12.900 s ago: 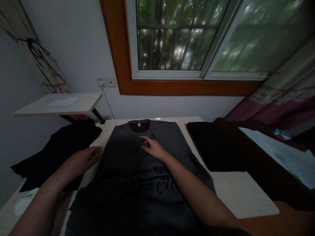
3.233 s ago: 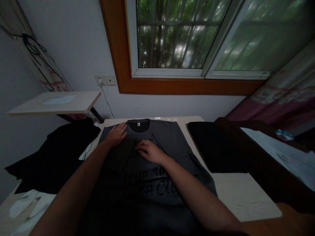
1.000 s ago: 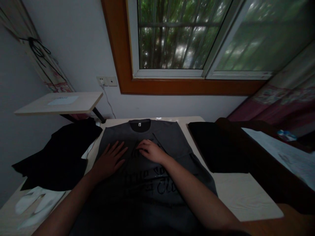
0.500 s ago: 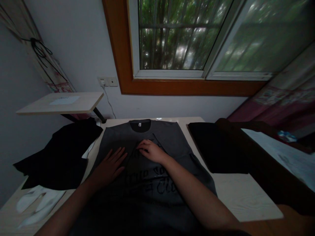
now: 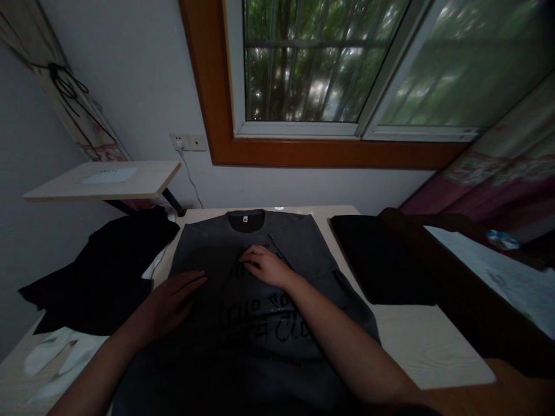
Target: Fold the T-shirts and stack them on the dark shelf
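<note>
A dark grey T-shirt lies spread out on the table, its round collar and small white label at the far end. Black lettering runs across its front, and creases show around the chest. My left hand is over the shirt's left side, fingers stretched out and holding nothing. On the chest print rests my right hand, with fingers slightly bent and the thumb apart from them; I see no fabric gripped. My right forearm covers part of the lettering.
Black garments lie in a loose heap on the left, beside white cloth. A raised wooden shelf holds a paper sheet. To the right sits a folded black cloth on the pale table. A window is behind.
My left hand has slid left and slightly nearer to me, from the chest to the shirt's left side. My right hand stays on the print.
</note>
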